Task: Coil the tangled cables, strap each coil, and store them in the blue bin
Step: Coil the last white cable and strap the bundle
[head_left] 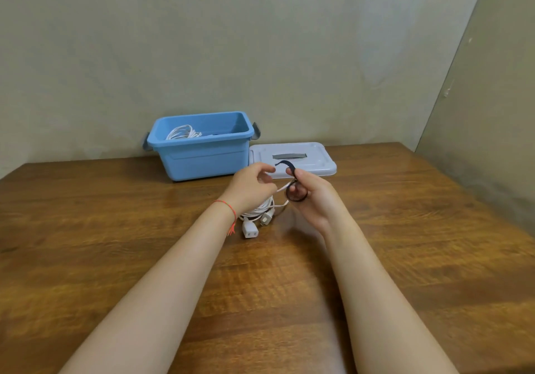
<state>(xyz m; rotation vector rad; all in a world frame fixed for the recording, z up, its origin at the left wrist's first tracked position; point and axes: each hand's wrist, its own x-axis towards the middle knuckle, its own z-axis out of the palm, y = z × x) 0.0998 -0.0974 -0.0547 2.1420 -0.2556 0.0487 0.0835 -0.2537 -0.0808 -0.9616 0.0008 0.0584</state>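
The right hand pinches the looped strap; the left hand pinches the cable coiled on the table. If either pinch slackens, the coil may spring loose before strapping.

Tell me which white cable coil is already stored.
The coil in the blue bin, the far white coil. The other white coil lies on the table under the left hand, plugs loose, not yet strapped.
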